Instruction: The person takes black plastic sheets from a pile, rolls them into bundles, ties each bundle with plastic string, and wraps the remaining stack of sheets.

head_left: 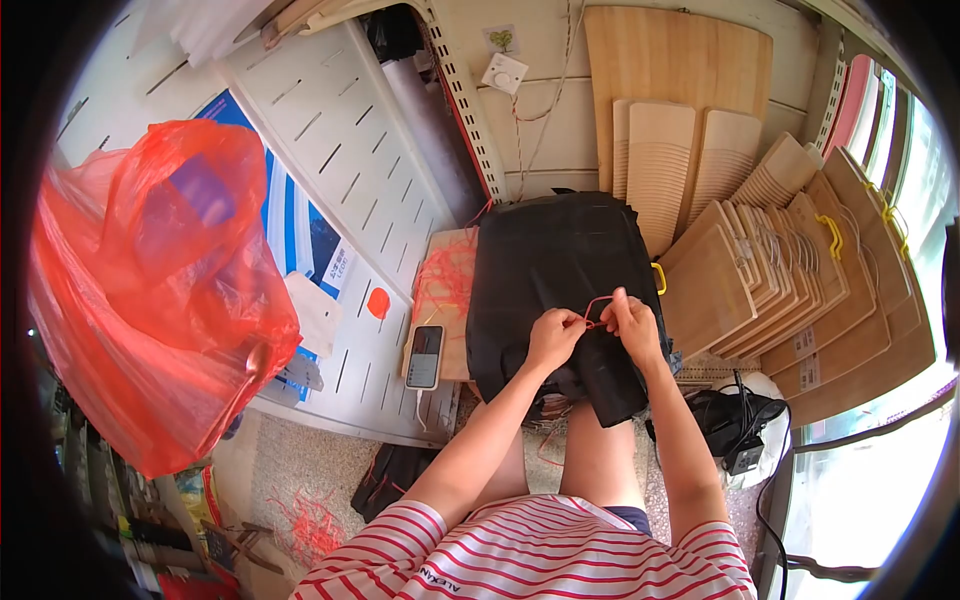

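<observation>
By the left grip [557, 335] and the right grip [634, 322], a thin red cord [598, 298] is being pinched over a black bag [545, 250], which is being flanked by a phone [425, 357] on the left and wooden boards [715, 270] on the right.

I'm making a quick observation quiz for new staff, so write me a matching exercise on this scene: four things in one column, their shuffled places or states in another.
Things
1. Looped red string
2. Phone
3. Red plastic bag
4. Large plain wooden board

Places or states
A. Upright behind the ridged boards
B. See-through, at the far left of the view
C. Pinched by the left hand and right hand
D. Lying screen up

Right pairs: 1-C, 2-D, 3-B, 4-A
</observation>
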A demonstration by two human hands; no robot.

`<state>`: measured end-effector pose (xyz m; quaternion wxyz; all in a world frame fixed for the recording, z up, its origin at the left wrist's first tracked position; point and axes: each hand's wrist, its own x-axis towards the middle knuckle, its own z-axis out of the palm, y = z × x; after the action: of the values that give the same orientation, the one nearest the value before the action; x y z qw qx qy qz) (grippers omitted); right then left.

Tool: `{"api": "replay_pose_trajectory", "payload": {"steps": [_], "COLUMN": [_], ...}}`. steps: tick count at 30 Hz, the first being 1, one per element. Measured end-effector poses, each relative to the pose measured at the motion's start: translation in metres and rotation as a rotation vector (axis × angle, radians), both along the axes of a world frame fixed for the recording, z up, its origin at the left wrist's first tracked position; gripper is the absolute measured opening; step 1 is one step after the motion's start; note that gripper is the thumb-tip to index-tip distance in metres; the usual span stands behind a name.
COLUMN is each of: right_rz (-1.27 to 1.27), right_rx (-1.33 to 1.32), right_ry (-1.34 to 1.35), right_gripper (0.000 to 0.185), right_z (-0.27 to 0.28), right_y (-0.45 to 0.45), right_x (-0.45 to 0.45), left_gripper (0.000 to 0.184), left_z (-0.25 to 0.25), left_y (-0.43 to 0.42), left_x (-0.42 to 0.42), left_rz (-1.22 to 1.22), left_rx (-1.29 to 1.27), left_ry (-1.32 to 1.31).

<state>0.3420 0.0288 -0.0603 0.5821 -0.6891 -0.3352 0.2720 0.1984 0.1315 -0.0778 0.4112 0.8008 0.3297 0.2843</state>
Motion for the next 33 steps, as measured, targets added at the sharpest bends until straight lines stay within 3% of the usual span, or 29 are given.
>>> {"api": "replay_pose_trajectory", "payload": {"steps": [1, 3, 5, 7, 15, 17, 20, 24, 30, 33], "right_rz": [0.000, 0.057, 0.087, 0.140, 0.125, 0.294, 0.339, 0.422, 0.240, 0.231], "right_rx": [0.000, 0.302, 0.236, 0.346, 0.056, -0.063, -0.219, -0.139, -0.034, 0.028], "right_ry": [0.000, -0.409, -0.380, -0.756, -0.719, -0.788, -0.656, -0.662, -0.776, -0.660], "right_gripper": [0.024, 0.013, 0.014, 0.012, 0.010, 0.014, 0.013, 0.015, 0.013, 0.012], "right_z": [0.002, 0.012, 0.012, 0.005, -0.014, -0.031, 0.013, 0.006, 0.005, 0.008], "right_y": [-0.002, -0.007, -0.008, -0.002, 0.003, 0.007, -0.004, -0.004, -0.010, -0.013], "right_x": [-0.004, -0.018, -0.020, -0.017, -0.016, -0.004, -0.015, -0.006, -0.013, -0.016], "left_gripper": [0.021, 0.021, 0.019, 0.018, 0.012, 0.011, 0.012, 0.013, 0.014, 0.015], "left_z": [-0.002, -0.004, -0.005, -0.004, -0.001, -0.001, 0.001, -0.002, 0.008, 0.010], "left_y": [0.001, 0.003, 0.002, 0.000, -0.004, -0.006, -0.004, -0.002, -0.007, -0.007], "left_x": [-0.001, -0.001, -0.003, -0.005, -0.009, -0.010, -0.012, -0.012, -0.011, -0.011], "left_rz": [-0.010, -0.023, -0.043, -0.066, -0.053, -0.058, -0.091, -0.094, -0.043, -0.056], "left_rx": [-0.013, -0.027, 0.000, 0.002, -0.051, -0.044, -0.031, -0.049, -0.021, -0.010], "left_ry": [0.012, 0.024, -0.021, -0.040, -0.122, -0.091, -0.097, -0.114, -0.074, -0.088]}}
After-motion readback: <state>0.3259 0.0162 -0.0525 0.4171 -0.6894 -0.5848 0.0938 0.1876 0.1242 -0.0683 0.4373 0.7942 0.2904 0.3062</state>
